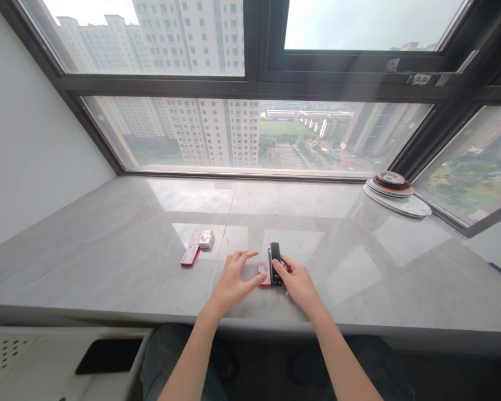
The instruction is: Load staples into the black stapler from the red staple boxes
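On the grey sill [121, 256], beside a red box [263, 268], the right hand [299, 283] pinches a stapler [274, 253], probably stiff and weighty, best gripped mid-body. The left hand [232, 281] has fingers spread.

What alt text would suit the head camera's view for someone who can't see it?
A right hand grips a black stapler beside a pink box on a grey countertop; the left hand, open, has its thumb at the box. Small boxes lie farther left, and windows behind overlook tall buildings.
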